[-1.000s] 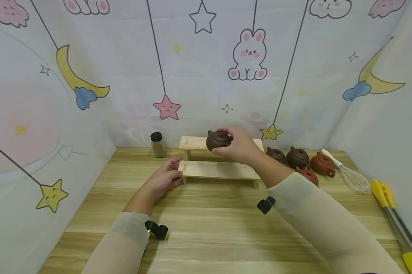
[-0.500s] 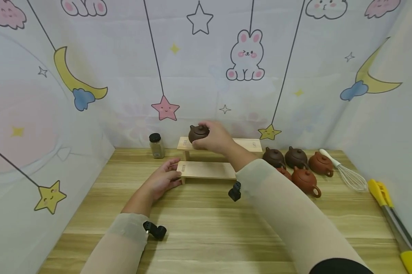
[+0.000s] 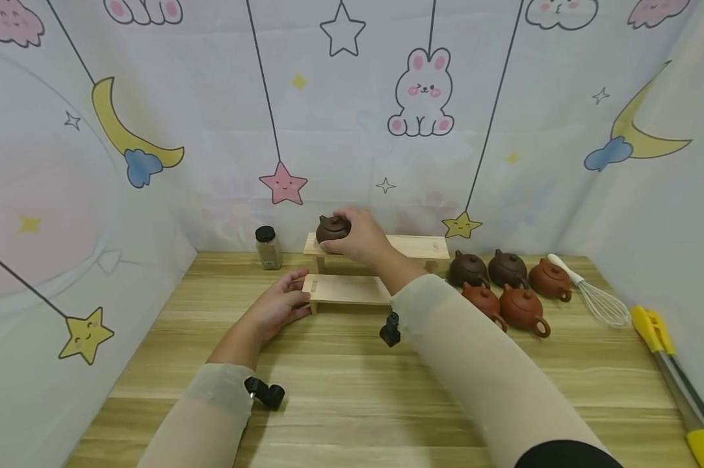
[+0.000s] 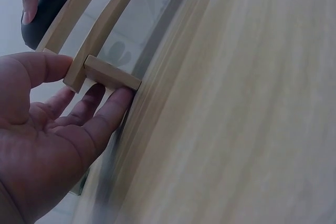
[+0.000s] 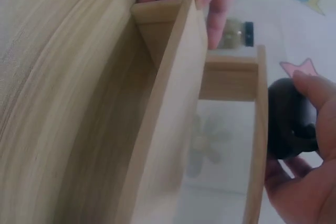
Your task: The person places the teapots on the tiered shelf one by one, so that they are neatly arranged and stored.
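Observation:
My right hand [image 3: 365,239] grips a small dark brown teapot [image 3: 331,229] by its sides, thumb in front. The teapot is at the left end of the upper tier [image 3: 417,247] of a pale wooden stand; in the right wrist view the dark teapot [image 5: 283,124] sits right against that board. My left hand [image 3: 277,303] holds the left end of the lower tier [image 3: 346,290]. Seen from the left wrist, its thumb is on the board's edge and its fingers [image 4: 113,111] reach round the support leg [image 4: 111,73]. My right forearm hides the lower tier's right part.
Right of the stand are two dark brown teapots [image 3: 508,268] and three reddish ones [image 3: 522,308], grouped closely. A whisk [image 3: 599,299] and yellow-tipped tongs [image 3: 676,377] lie farther right. A black-lidded jar [image 3: 268,248] stands left of the stand. Patterned cloth [image 3: 352,149] hangs behind.
My right hand has carried the dark teapot leftward from above the stand's middle to the upper tier's left end, lowering it slightly lately. The left hand stays at the lower tier's end.

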Available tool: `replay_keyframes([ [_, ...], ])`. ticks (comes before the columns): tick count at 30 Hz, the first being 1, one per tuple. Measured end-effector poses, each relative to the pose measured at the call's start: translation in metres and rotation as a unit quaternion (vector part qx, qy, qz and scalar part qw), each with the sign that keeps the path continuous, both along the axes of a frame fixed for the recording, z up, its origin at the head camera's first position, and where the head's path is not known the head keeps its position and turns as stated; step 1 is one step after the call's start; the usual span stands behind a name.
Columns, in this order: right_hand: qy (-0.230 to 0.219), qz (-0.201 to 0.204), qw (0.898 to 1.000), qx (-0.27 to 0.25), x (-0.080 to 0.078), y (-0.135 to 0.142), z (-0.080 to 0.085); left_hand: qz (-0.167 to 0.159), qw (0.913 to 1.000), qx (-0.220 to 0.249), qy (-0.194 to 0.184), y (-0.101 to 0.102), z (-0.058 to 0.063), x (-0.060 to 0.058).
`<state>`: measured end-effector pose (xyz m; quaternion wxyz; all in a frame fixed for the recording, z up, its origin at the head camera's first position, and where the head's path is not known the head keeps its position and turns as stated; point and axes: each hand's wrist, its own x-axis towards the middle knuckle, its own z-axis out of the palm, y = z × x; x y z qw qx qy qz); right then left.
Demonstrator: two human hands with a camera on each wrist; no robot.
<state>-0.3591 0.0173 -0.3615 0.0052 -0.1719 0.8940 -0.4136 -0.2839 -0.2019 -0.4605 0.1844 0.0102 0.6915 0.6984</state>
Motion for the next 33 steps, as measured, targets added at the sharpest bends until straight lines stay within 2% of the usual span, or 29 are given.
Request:
replay_keyframes([
  [7,-0.021,-0.010,0.999,-0.037,0.019,0.017,0.009,0.006,1.0000,0.003,0.000,0.002,0.000,0.000],
  [17,-0.058,-0.032,0.991,-0.112,0.074,0.073,0.013,0.004,0.9999,0.011,0.002,0.002,-0.005,0.000],
  [25,-0.053,-0.046,0.989,-0.129,0.108,0.133,-0.003,0.002,1.0000,0.007,0.004,0.000,-0.005,-0.001],
  [33,-0.041,-0.079,0.990,-0.107,0.127,0.188,-0.021,-0.003,1.0000,0.002,0.008,0.000,-0.002,0.001],
])
